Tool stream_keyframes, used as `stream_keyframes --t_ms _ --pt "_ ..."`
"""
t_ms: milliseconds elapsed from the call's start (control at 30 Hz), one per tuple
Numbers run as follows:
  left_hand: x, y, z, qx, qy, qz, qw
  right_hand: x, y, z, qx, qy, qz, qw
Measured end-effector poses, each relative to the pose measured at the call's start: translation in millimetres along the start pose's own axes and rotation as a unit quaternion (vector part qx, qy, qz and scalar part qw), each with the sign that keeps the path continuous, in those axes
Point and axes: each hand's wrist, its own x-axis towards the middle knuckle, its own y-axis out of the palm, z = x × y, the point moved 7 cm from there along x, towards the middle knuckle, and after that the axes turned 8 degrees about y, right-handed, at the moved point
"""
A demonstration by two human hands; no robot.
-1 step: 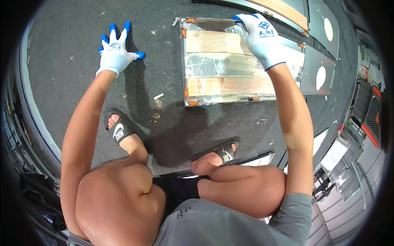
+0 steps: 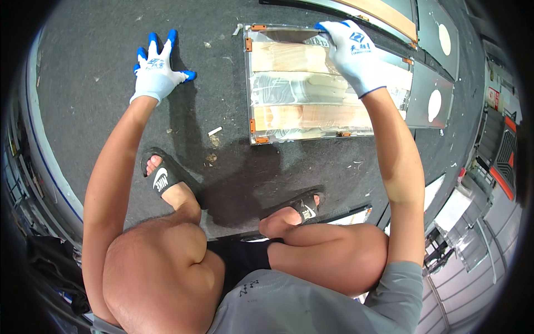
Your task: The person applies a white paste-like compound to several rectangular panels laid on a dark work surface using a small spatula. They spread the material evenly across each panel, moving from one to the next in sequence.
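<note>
My left hand (image 2: pixel 154 72), in a white glove with blue fingertips, is spread flat on the dark grey surface with nothing in it. To the right lies a rectangular framed panel (image 2: pixel 278 118) with wood-coloured and whitish bands under a shiny clear face. Small orange corner pieces (image 2: pixel 262 140) sit along its edges. My right hand (image 2: pixel 349 53), gloved the same way, reaches across the panel and its fingers curl at the far edge, gripping it there. The glove hides part of that edge and some fingertips.
A second framed panel (image 2: pixel 384 15) lies beyond the first. Grey plates with white ovals (image 2: pixel 434 106) lie at the right. A small white stick (image 2: pixel 215 131) and bits of debris lie between my left hand and the panel. My sandalled feet (image 2: pixel 167 178) are close by.
</note>
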Motion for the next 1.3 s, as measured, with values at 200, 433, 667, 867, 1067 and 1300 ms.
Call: stream_keyframes --t_ms 200,433,667,867,1067,1300 --pt "3 -2 1 -0.015 0.002 -0.012 1.0 -11 1 -16 0.013 0.044 -0.032 0.998" --pt "7 3 3 0.014 -0.01 -0.007 1.0 -67 -42 -41 0.097 0.076 -0.025 0.992" --pt "10 11 11 -0.005 0.013 -0.03 0.999 -141 -16 -21 0.037 0.042 0.013 0.998" --pt "9 8 9 0.001 0.013 -0.03 0.999 -130 0 -21 0.045 0.03 -0.037 0.998" --pt "6 5 6 -0.009 0.008 -0.028 1.0 -111 -16 -12 0.046 0.009 -0.03 0.998" --pt "6 6 7 -0.012 0.01 -0.03 0.999 -49 -5 -10 0.082 -0.009 -0.074 0.994"
